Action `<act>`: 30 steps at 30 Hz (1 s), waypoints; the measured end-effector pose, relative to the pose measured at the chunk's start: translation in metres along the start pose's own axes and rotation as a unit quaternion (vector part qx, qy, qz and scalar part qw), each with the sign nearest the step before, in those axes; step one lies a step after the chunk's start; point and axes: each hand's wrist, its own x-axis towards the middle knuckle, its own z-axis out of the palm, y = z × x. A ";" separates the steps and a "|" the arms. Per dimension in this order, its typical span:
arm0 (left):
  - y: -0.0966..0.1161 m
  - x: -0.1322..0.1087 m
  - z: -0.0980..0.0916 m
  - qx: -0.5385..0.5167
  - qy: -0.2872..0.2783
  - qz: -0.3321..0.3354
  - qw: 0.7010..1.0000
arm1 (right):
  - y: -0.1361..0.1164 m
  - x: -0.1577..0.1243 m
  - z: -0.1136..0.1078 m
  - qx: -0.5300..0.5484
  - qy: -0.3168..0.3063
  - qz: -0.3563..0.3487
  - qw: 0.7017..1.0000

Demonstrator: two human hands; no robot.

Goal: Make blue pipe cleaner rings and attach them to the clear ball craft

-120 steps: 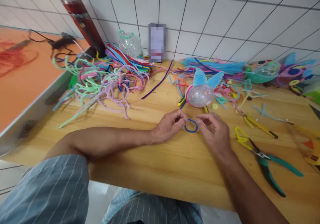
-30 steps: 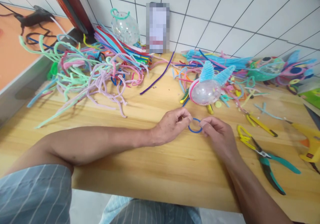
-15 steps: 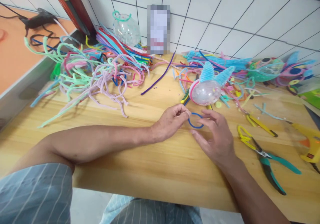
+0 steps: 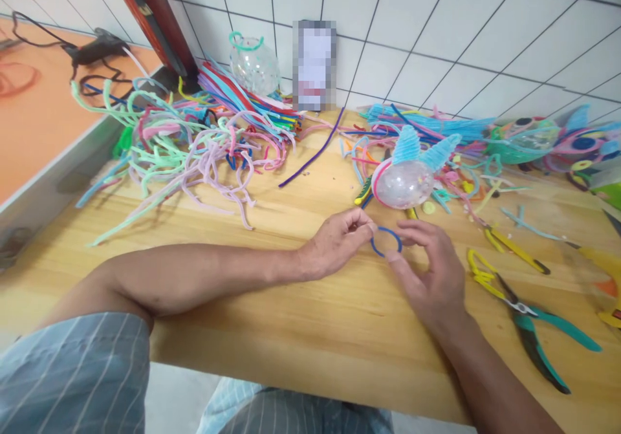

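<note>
My left hand (image 4: 342,243) pinches the left side of a blue pipe cleaner ring (image 4: 387,255) between thumb and fingertips, just above the table. At the ring's right side is my right hand (image 4: 431,269), its thumb and index finger apart on either side of the rim. The thumb tip is close to the lower edge; whether it touches, I cannot tell. Just beyond my hands rests a clear plastic ball (image 4: 406,185) with a pink band and two light-blue pipe cleaner ears (image 4: 406,144).
Pliers with teal handles (image 4: 526,311) and a yellow craft knife (image 4: 519,249) lie at right, near a yellow glue gun (image 4: 601,266). Tangled pipe cleaners (image 4: 194,156) cover the back left. A phone (image 4: 314,65) leans on the wall, beside a clear ball (image 4: 255,65).
The view has shifted slightly, moving everything right and down. My right thumb and index finger have come closer together at the ring's right edge. The left hand keeps its pinch.
</note>
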 end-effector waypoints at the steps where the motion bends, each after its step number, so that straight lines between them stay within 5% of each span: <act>1: -0.001 -0.001 0.000 0.008 -0.003 0.004 1.000 | 0.000 0.001 -0.002 0.003 0.008 0.017 1.000; 30: -0.016 -0.005 0.002 0.130 -0.058 0.115 0.983 | -0.004 0.001 0.002 0.026 -0.003 0.030 0.999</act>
